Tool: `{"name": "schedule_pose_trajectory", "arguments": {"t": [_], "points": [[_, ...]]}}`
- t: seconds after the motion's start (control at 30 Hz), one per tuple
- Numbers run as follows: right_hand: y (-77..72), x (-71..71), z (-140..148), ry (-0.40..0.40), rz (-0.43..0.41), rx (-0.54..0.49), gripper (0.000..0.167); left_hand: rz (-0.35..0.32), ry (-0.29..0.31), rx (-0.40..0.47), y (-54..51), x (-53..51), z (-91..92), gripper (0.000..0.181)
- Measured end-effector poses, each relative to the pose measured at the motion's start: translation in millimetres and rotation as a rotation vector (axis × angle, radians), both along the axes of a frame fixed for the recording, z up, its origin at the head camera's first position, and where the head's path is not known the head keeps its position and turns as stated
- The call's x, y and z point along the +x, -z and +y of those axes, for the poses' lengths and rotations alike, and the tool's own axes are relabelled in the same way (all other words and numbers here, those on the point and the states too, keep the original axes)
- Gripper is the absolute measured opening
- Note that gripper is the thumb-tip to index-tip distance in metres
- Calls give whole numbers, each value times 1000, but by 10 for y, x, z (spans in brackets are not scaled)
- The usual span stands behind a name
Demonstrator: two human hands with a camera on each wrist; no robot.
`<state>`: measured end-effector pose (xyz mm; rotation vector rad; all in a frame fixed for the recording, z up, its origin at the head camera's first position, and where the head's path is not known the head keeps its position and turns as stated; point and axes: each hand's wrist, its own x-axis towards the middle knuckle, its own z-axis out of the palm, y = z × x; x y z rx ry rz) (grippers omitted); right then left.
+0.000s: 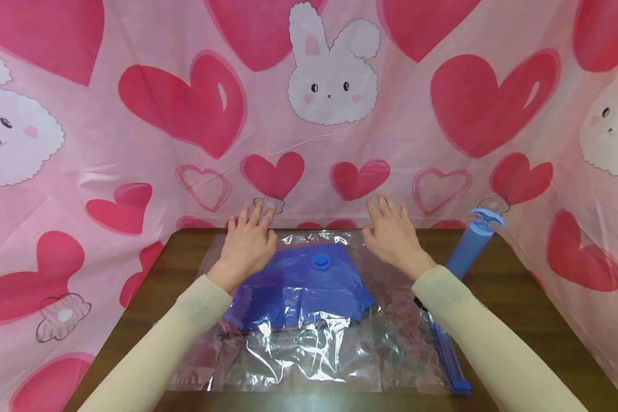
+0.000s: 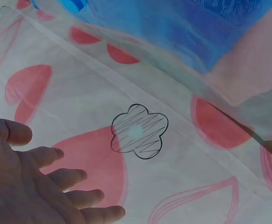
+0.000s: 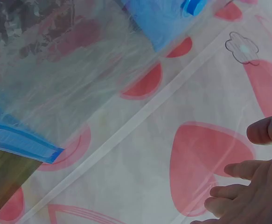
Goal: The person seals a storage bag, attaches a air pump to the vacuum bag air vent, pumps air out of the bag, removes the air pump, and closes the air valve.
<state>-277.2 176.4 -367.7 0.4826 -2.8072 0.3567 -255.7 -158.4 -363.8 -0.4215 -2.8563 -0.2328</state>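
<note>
A clear vacuum storage bag (image 1: pixel 319 366) lies on the table with folded blue fabric (image 1: pixel 278 303) inside it. Its round blue valve (image 1: pixel 321 261) sits above the fabric, and a blue zip strip (image 1: pixel 445 349) runs down the bag's right edge. Over the bag's far left part, my left hand (image 1: pixel 247 246) has its fingers straight and spread, holding nothing. My right hand (image 1: pixel 393 237) is over the far right part, likewise with extended fingers and nothing held. Whether either palm touches the plastic cannot be told. Both wrist views show the hands (image 2: pixel 47 182) with parted fingers (image 3: pixel 240 169).
A blue hand pump (image 1: pixel 466 252) with a light-blue handle is on the right side of the table, partly hidden by the right sleeve. Pink cloth (image 1: pixel 329 140) printed with hearts and rabbits hangs behind the brown table (image 1: pixel 525 326) and on both sides.
</note>
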Motion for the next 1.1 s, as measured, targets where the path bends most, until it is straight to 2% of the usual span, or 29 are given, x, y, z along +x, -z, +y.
{"name": "schedule_pose_trajectory", "arguments": {"t": [0.23,0.4,0.57,0.93,1.1], "points": [[-6,100,22,-16,12,-7,65,-38,8,-27,51,58,-12,60],[27,171,39,-23,17,8,66,-66,14,0,101,122,-13,59],[58,241,54,-25,16,11,65,-63,5,14,188,178,-66,61],[145,362,116,-42,42,-9,60,-111,-59,64,419,232,-356,58],[217,430,216,-22,17,-1,57,-127,-82,96,506,292,-525,54]]}}
